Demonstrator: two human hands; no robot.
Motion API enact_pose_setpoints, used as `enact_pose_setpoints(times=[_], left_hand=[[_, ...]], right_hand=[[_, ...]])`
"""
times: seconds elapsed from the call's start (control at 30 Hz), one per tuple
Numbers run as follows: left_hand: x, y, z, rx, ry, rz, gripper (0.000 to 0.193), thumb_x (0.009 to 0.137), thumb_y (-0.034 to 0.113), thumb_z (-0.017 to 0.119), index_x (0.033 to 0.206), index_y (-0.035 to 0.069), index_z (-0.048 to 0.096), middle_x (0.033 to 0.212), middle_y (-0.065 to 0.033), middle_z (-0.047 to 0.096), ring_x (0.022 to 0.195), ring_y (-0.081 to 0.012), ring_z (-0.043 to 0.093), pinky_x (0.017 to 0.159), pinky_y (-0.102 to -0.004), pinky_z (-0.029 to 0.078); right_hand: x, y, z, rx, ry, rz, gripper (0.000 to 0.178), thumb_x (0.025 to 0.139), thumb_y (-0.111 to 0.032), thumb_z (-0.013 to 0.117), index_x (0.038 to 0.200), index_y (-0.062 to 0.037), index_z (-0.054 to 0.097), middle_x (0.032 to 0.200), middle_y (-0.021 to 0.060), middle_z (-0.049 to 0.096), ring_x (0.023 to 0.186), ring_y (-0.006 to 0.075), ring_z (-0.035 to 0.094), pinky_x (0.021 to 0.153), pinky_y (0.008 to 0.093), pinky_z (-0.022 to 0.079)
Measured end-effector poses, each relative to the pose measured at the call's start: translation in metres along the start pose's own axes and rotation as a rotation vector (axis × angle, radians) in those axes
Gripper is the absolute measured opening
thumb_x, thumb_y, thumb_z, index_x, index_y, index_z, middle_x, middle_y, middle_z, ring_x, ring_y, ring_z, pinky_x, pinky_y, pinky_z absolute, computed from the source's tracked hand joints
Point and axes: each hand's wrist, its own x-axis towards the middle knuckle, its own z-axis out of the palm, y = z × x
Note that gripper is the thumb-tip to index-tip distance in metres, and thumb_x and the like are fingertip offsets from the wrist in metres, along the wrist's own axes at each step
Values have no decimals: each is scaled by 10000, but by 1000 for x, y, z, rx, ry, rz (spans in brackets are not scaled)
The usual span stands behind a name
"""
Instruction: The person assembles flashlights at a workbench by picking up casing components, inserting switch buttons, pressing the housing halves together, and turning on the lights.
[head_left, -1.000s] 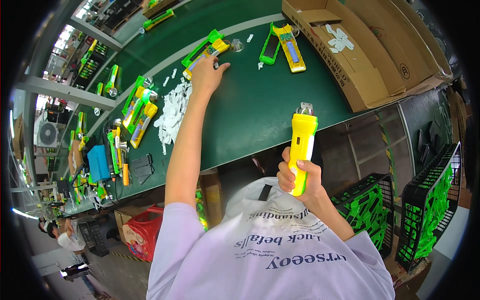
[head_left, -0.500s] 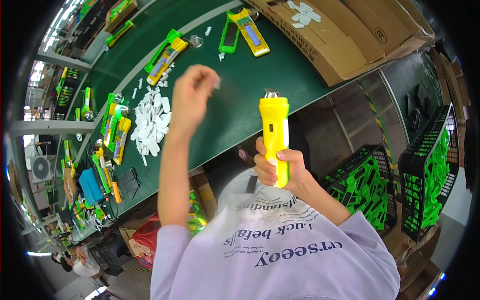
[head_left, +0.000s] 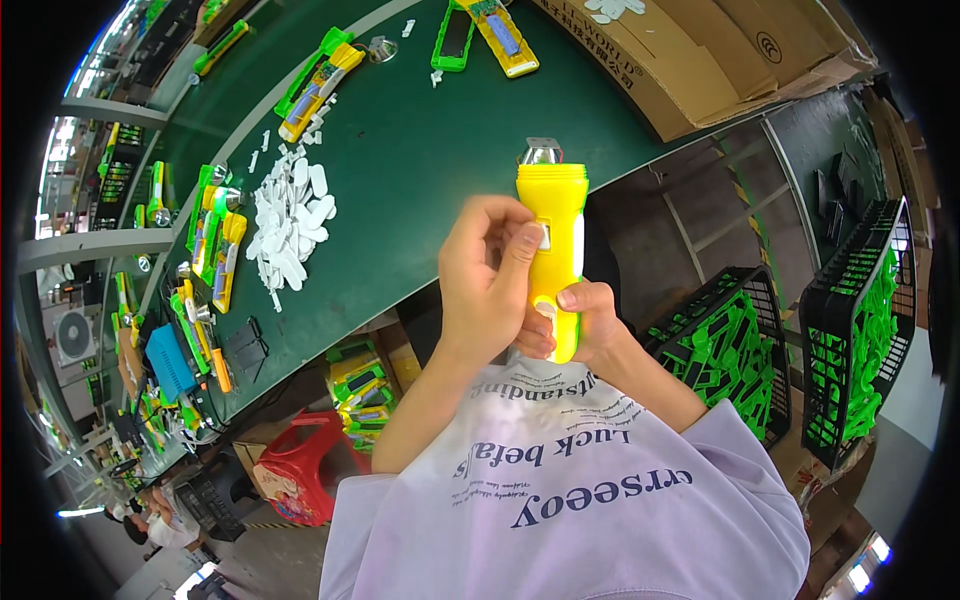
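My right hand (head_left: 580, 318) is wrapped round the lower end of a yellow flashlight (head_left: 556, 265), which stands upright in front of my chest. Its clear and silver reflector (head_left: 541, 151) shows at the open top end, above a threaded collar. My left hand (head_left: 487, 272) pinches a small white switch cover (head_left: 544, 237) between thumb and fingertips, against the opening in the flashlight's side. Whether the cover is seated cannot be told, since the fingers partly hide it. To the left, a heap of white plastic strips (head_left: 292, 220) lies on the green table.
Opened yellow and green flashlights (head_left: 318, 92) lie along the table (head_left: 400, 165), more at its left. A cardboard box (head_left: 690, 70) stands at the back right. Black crates (head_left: 850, 330) of green parts are on the right; a red stool (head_left: 300, 470) stands lower left.
My left hand has come right and down from above the table to the flashlight, bringing the white switch cover against its side. My right hand keeps its hold, with the flashlight slightly higher in view.
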Motion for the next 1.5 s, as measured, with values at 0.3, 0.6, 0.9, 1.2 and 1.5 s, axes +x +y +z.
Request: enact_pose_setpoints(times=[0.3, 0.6, 0.9, 1.2, 1.5], left_hand=[[3, -2, -9, 198, 26, 254, 135, 916, 55, 650, 1013, 15, 565, 894, -29, 533, 761, -110, 516, 699, -242, 450], [0, 18, -17, 383, -59, 336, 200, 790, -8, 739, 937, 23, 607, 909, -72, 566, 712, -142, 543, 640, -243, 451], [5, 18, -28, 248, -128, 243, 153, 779, -34, 711, 875, 14, 602, 809, -71, 588, 679, -180, 585, 628, -284, 471], [6, 20, -27, 357, -57, 260, 103, 774, -57, 727, 813, -18, 640, 789, -61, 622, 676, -132, 585, 609, -249, 460], [1, 10, -25, 543, 11, 387, 148, 762, -82, 716, 763, -9, 588, 764, -73, 564, 632, -153, 563, 549, -264, 444]], right_hand=[[-2, -2, 2, -4, -41, 32, 285, 797, -214, 627, 1004, -45, 525, 673, 92, 520, 509, 182, 510, 470, 307, 423], [0, -2, 8, -59, -26, 45, 295, 801, -210, 635, 997, -37, 498, 655, 83, 521, 502, 163, 500, 465, 305, 423], [3, -1, 9, -35, -61, 77, 299, 800, -184, 653, 1001, -59, 470, 649, 75, 514, 513, 159, 503, 474, 297, 419], [3, -2, 8, 5, -41, 110, 292, 802, -174, 648, 994, -60, 459, 635, 70, 506, 490, 156, 484, 455, 298, 412], [2, -2, 22, -129, 182, 142, 224, 800, -137, 642, 929, -62, 475, 602, 67, 502, 464, 154, 477, 446, 305, 407]])
